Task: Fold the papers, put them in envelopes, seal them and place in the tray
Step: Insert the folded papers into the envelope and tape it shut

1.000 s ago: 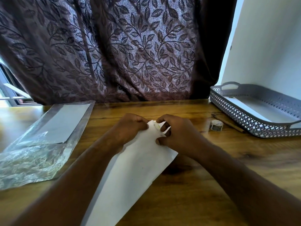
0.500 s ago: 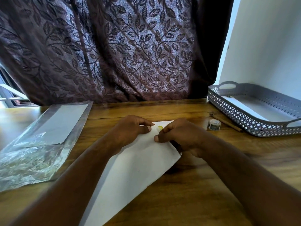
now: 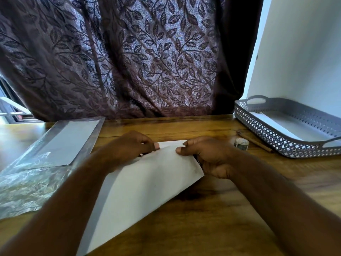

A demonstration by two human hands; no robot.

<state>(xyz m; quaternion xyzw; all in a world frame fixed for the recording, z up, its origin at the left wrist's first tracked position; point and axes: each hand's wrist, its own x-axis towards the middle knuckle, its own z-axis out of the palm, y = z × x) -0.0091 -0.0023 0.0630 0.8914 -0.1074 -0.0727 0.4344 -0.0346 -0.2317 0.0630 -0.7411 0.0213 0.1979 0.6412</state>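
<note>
Closing the flap of the envelope (image 3: 147, 182) on the bench (image 3: 221, 218).
Left hand (image 3: 129, 146) and right hand (image 3: 206, 154) each pinch the far end; press the flap evenly along its whole edge.

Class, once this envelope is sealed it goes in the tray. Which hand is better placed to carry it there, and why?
Probably the right hand. It grips the envelope at the edge nearer the tray, which sits at the person's right. The left hand would have to cross over.
</note>
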